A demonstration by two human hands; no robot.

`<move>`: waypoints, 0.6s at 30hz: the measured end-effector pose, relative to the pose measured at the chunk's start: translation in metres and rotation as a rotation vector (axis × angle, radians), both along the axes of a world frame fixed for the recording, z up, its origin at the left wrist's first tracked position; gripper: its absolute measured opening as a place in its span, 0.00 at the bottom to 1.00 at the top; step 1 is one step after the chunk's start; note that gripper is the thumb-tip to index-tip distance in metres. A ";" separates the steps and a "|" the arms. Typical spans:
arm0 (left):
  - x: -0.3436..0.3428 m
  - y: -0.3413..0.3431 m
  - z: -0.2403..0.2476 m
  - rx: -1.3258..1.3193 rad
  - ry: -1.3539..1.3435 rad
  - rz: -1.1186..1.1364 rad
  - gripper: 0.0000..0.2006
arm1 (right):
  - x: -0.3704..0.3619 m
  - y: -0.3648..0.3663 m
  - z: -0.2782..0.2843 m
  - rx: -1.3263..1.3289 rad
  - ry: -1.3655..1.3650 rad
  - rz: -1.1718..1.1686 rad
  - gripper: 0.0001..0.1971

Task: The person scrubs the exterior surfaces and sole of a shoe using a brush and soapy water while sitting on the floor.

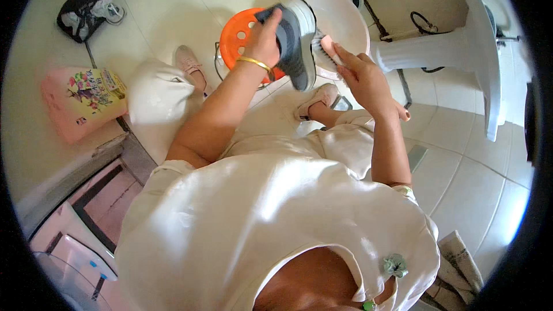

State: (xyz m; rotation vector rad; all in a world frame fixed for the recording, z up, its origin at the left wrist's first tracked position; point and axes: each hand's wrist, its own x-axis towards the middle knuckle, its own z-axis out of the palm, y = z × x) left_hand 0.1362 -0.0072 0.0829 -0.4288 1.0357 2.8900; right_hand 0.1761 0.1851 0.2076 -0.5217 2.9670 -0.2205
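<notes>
A grey sneaker with a thick white sole is held up in front of me, its sole turned to the right. My left hand, with a gold bangle at the wrist, is closed round it, the thumb lying along the upper. My right hand grips a scrub brush with a pinkish back. Its bristles are at the sole's edge; whether they touch cannot be made out. Below and beyond the sneaker stands a white basin. An orange stool with round holes is partly hidden behind my left hand.
A white pedestal sink stands to the right. At the left are a pink floral bag and a black patterned bag with shoes. My feet in pink shoes flank the stool. Folded cloth lies at lower right.
</notes>
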 end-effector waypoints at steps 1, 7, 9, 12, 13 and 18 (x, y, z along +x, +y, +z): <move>-0.013 -0.005 -0.017 -0.299 0.138 0.079 0.16 | 0.002 0.006 -0.006 -0.122 -0.034 -0.047 0.20; -0.037 -0.025 0.008 0.271 -0.301 0.384 0.17 | 0.007 0.012 -0.071 -0.499 -0.086 -0.169 0.24; -0.040 -0.036 -0.010 0.229 -0.276 0.463 0.18 | 0.007 0.000 -0.090 -0.496 -0.084 -0.163 0.24; -0.041 -0.051 -0.037 -0.022 -0.367 0.328 0.17 | 0.002 -0.018 -0.119 -0.461 -0.061 -0.145 0.23; -0.036 -0.052 -0.029 -0.181 -0.445 0.215 0.18 | -0.001 -0.025 -0.125 -0.428 -0.041 -0.185 0.23; -0.023 -0.064 -0.043 -0.088 -0.374 -0.155 0.28 | -0.035 -0.016 -0.159 -0.340 0.024 -0.289 0.23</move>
